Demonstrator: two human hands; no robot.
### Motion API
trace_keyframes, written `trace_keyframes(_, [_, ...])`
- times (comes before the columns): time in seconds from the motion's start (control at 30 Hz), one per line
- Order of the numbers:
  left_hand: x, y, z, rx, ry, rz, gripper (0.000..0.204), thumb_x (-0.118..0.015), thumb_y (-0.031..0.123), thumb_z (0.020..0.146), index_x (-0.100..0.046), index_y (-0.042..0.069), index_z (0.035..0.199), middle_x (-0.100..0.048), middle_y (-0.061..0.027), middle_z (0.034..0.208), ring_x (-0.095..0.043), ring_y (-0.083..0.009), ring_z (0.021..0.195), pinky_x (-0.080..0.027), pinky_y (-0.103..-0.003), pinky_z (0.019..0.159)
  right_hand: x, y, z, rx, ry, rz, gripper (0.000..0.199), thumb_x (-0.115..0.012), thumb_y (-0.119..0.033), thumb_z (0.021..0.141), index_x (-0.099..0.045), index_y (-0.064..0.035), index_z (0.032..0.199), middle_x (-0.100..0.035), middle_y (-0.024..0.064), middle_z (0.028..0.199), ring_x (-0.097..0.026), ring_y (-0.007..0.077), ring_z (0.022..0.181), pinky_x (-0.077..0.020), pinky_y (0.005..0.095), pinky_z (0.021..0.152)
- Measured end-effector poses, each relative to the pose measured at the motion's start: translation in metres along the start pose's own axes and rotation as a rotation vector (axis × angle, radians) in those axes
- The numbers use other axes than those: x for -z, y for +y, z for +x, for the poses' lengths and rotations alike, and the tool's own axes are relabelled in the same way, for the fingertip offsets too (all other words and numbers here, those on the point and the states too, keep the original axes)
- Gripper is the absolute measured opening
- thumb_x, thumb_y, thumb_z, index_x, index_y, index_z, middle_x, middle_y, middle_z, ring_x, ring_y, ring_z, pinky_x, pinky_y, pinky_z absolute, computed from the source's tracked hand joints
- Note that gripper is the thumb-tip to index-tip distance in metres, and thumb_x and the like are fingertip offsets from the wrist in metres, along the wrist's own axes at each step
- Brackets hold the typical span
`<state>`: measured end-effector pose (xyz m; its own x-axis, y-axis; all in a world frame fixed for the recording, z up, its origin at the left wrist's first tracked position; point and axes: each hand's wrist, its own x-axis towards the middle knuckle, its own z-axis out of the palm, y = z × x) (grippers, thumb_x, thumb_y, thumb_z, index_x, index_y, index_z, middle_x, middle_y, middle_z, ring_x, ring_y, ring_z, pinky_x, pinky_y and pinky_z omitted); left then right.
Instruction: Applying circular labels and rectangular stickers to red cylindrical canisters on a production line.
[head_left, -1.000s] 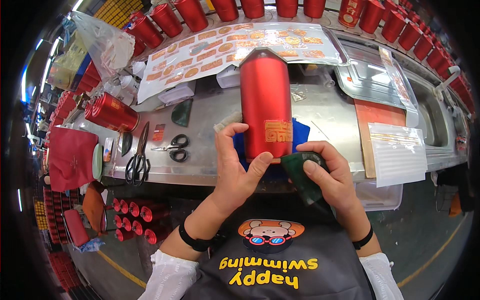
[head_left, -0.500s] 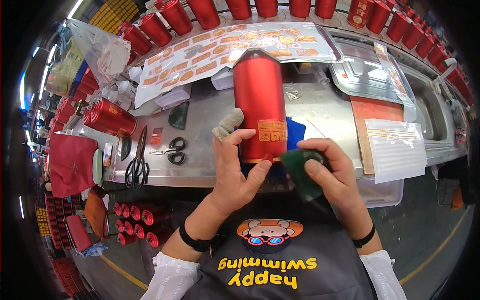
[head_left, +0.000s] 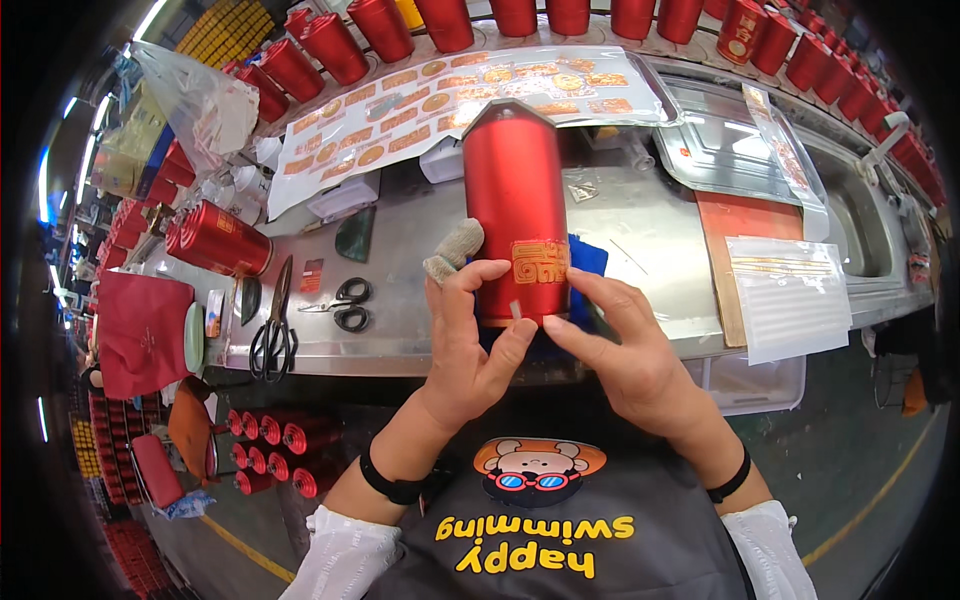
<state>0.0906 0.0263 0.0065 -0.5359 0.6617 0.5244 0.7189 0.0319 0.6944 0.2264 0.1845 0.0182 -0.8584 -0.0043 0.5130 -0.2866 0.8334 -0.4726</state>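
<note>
While both hands touch the red canister, blue cloth apparently lies beneath

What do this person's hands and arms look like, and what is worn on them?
White sleeves show at the lower edge, with a black band on each wrist; the left one has a thicker dark piece. The left hand wears greyish fabric finger covers; the right hand shows none.

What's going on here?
A person has both hands at the lower end of a red canister. The left hand steadies its left side; the right hand has thumb and index finger by the gold pattern. Blue cloth shows beside it. Scissors lie to the left.
</note>
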Motion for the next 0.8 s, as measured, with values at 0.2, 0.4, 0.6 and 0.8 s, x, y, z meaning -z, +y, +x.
trace_keyframes(0.2, [-0.0014, 0.0053, -0.0052, 0.359, 0.105, -0.720, 0.044, -0.062, 0.020, 0.087, -0.044, 0.001, 0.124, -0.036, -0.0206, 0.137, -0.035, -0.0326, 0.127, -0.026, -0.041, 0.107, -0.0012, 0.0040, -0.0017, -0.010, 0.011, 0.032, 0.052, -0.062, 0.007, 0.071, -0.061, -0.0096, 0.120, -0.048, 0.0201, 0.129, -0.050, 0.0388, 0.113, -0.0419, 0.0442, 0.097])
trace_keyframes(0.4, [-0.0043, -0.0031, -0.0028, 0.123, 0.045, -0.160, 0.045, -0.063, 0.019, 0.087, -0.044, 0.001, 0.124, -0.038, -0.0192, 0.134, -0.036, -0.0308, 0.125, -0.028, -0.039, 0.105, -0.0021, 0.0072, -0.0037, -0.060, 0.070, 0.177, 0.054, -0.059, 0.011, 0.070, -0.060, -0.0065, 0.121, -0.050, 0.0198, 0.127, -0.050, 0.0382, 0.113, -0.0422, 0.0432, 0.096])
trace_keyframes(0.6, [-0.0055, -0.0001, -0.0019, 0.139, 0.053, -0.085, 0.048, -0.065, 0.023, 0.086, -0.044, 0.001, 0.124, -0.038, -0.0210, 0.133, -0.037, -0.0334, 0.123, -0.028, -0.040, 0.104, -0.0025, 0.0079, -0.0039, -0.054, 0.071, 0.153, 0.053, -0.059, 0.011, 0.070, -0.060, -0.0062, 0.120, -0.050, 0.0193, 0.127, -0.050, 0.0379, 0.112, -0.0428, 0.0432, 0.095])
trace_keyframes(0.8, [-0.0043, 0.0013, -0.0006, 0.115, 0.032, -0.030, 0.050, -0.065, 0.025, 0.087, -0.043, 0.001, 0.124, -0.036, -0.0217, 0.134, -0.037, -0.0347, 0.123, -0.029, -0.041, 0.104, -0.0033, 0.0079, -0.0026, -0.053, 0.077, 0.161, 0.053, -0.059, 0.012, 0.069, -0.061, -0.0060, 0.120, -0.050, 0.0194, 0.126, -0.050, 0.0379, 0.112, -0.0431, 0.0431, 0.095])
